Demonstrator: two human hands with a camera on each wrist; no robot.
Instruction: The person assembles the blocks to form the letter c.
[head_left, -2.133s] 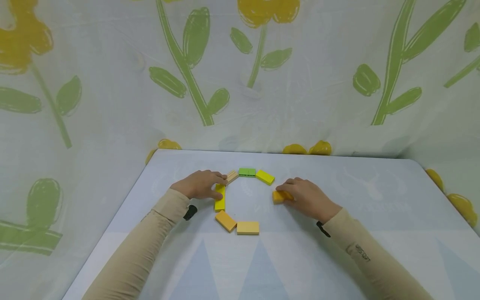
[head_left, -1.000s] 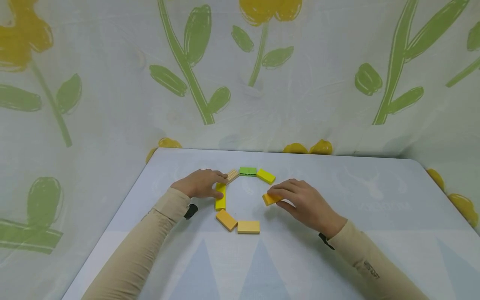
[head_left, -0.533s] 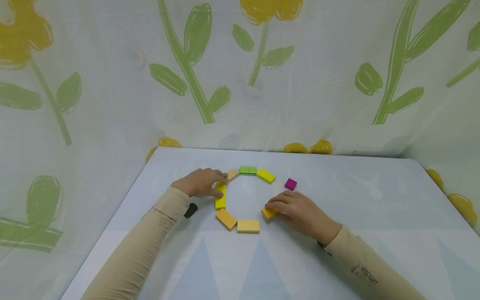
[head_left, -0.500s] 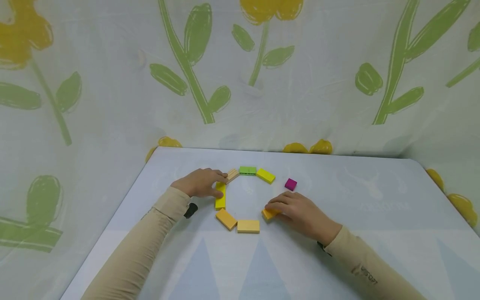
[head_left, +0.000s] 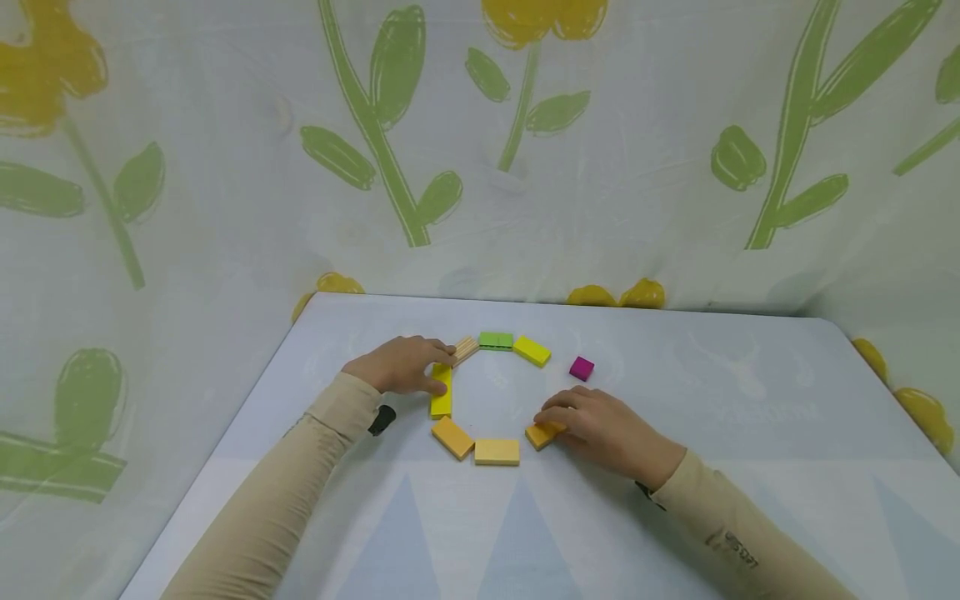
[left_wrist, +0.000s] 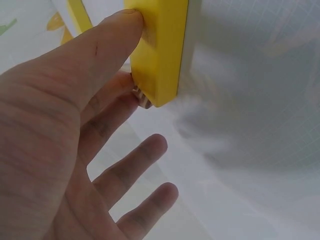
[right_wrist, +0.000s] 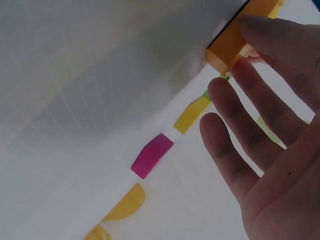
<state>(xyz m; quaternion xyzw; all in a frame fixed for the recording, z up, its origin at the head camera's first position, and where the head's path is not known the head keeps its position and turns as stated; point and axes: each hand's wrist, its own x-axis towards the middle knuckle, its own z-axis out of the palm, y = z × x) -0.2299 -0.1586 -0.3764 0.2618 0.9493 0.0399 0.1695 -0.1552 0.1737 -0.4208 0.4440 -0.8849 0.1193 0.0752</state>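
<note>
Several toy blocks form a ring on the white table. My left hand (head_left: 405, 364) lies at the ring's left side, its thumb touching the yellow block (head_left: 441, 402) and its fingertips close to a striped wood-coloured block (head_left: 466, 350). The left wrist view shows the ring and little fingers held away from the yellow block (left_wrist: 162, 50). On the right side, my right hand (head_left: 600, 429) pinches an orange block (head_left: 541, 435) at the table, just right of the tan block (head_left: 497, 452). In the right wrist view, the thumb presses one face of that orange block (right_wrist: 230, 42).
At the ring's far side sit a green block (head_left: 496, 341) and another yellow block (head_left: 532, 351). A magenta block (head_left: 581, 368) lies apart, beyond the right hand. Another orange block (head_left: 452, 438) is at the near left. Flowered cloth (head_left: 622, 192) hangs behind the table.
My right hand has carried the orange block left, then nearer to the front of the ring, and turned it. This uncovers the magenta block. My left hand stays in place.
</note>
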